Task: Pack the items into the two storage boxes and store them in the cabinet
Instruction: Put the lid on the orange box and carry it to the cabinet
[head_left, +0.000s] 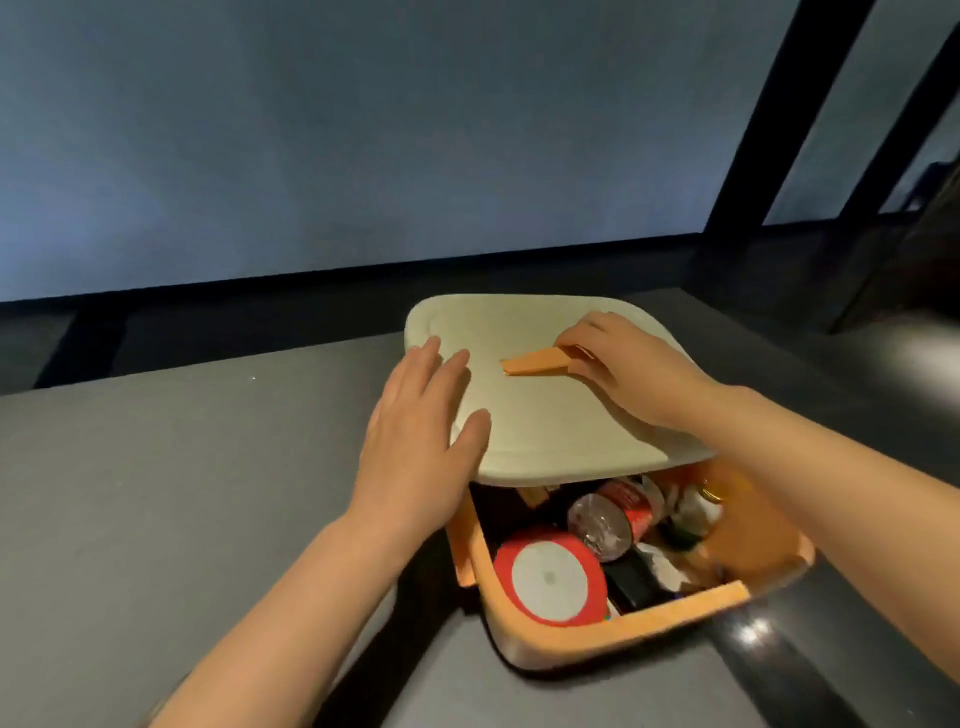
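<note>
**Head view: lid sits too far back over the packed box**

Head camera shows the cream lid (540, 395) covering only the far part of the orange storage box (649, 621), leaving the near part open over a bottle (618, 514) and red tape roll (550, 577). Both hands are on the lid: left hand (421, 436) spread flat at its left edge, right hand (628, 369) pinching its orange handle (535, 362). Seating it probably means drawing it toward the person.

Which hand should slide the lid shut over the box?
Probably the right hand: it grips the lid's orange handle. The left hand only rests flat on the lid.
</note>
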